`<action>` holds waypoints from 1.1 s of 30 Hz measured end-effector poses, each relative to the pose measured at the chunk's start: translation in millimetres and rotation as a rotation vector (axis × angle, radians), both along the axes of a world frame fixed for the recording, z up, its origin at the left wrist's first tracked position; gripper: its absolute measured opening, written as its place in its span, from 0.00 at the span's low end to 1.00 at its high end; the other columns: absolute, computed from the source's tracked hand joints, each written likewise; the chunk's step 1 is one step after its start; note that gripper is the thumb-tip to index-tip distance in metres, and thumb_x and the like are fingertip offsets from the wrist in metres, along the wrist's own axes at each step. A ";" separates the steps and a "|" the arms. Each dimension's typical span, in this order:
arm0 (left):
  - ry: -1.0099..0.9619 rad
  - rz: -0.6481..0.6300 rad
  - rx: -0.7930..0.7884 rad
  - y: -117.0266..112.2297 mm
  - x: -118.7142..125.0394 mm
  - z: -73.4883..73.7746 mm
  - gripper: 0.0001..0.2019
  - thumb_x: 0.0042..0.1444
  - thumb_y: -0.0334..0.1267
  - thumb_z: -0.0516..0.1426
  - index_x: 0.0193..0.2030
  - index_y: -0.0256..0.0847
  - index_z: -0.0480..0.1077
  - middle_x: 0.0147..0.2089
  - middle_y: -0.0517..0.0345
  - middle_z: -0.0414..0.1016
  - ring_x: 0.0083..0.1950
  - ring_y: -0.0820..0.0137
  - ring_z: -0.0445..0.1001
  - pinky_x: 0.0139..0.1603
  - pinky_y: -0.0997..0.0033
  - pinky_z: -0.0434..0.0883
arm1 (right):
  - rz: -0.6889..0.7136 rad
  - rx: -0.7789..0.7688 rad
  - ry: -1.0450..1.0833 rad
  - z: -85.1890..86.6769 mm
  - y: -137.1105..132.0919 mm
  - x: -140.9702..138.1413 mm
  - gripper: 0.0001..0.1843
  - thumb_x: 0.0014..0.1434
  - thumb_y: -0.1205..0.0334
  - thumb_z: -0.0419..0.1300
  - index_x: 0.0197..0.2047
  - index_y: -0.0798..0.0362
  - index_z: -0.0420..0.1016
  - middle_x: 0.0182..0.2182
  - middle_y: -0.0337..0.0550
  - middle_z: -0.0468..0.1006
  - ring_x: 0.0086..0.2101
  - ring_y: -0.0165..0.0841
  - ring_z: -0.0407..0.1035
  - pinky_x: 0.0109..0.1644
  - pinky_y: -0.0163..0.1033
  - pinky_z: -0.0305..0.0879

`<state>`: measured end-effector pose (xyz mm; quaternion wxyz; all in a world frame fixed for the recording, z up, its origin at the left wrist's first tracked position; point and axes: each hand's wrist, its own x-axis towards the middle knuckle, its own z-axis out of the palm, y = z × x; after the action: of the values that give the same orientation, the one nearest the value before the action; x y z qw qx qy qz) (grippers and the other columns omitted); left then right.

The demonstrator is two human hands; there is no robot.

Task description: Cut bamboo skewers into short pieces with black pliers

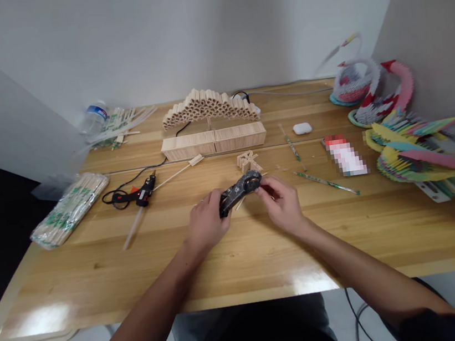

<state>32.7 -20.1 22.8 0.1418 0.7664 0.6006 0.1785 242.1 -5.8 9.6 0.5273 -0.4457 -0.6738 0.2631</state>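
Scuffed black metal cutter is held level above the pale wooden table, gripped well between both hands: the left hand closes around its handle, and the right hand pinches its round head between fingers and thumb.

A hot glue gun lies on the wooden table, beside a wrapped bundle of chopsticks. Farther back, a stick arch stands behind a long stick block. A plastic bottle lies back left. Paper swans crowd the right, near a white earbud case.
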 end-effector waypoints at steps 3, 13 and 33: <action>-0.007 -0.003 -0.004 0.0 -0.1 -0.3 0.17 0.62 0.36 0.57 0.58 0.43 0.66 0.53 0.50 0.80 0.51 0.57 0.80 0.50 0.61 0.74 | 0.004 -0.001 0.008 1.1 -0.2 -0.2 0.07 0.68 0.59 0.59 0.40 0.51 0.77 0.36 0.45 0.80 0.37 0.37 0.74 0.41 0.42 0.70; 0.034 0.002 -0.012 -0.9 0.3 1.5 0.16 0.62 0.36 0.56 0.56 0.44 0.67 0.51 0.51 0.81 0.50 0.58 0.80 0.47 0.63 0.72 | -0.006 -0.005 0.012 0.6 0.0 -1.2 0.08 0.68 0.58 0.60 0.39 0.51 0.76 0.35 0.44 0.79 0.36 0.36 0.73 0.40 0.41 0.69; 0.039 0.006 -0.019 -1.4 1.1 -1.0 0.18 0.62 0.37 0.57 0.59 0.44 0.66 0.54 0.49 0.79 0.53 0.56 0.79 0.50 0.60 0.74 | -0.007 -0.039 0.075 -5.5 -0.3 -1.2 0.08 0.67 0.56 0.61 0.41 0.50 0.77 0.37 0.45 0.80 0.36 0.36 0.74 0.42 0.42 0.72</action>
<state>33.8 -21.4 21.8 0.1366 0.7666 0.6072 0.1581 240.9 -6.1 4.1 0.5443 -0.4483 -0.6468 0.2906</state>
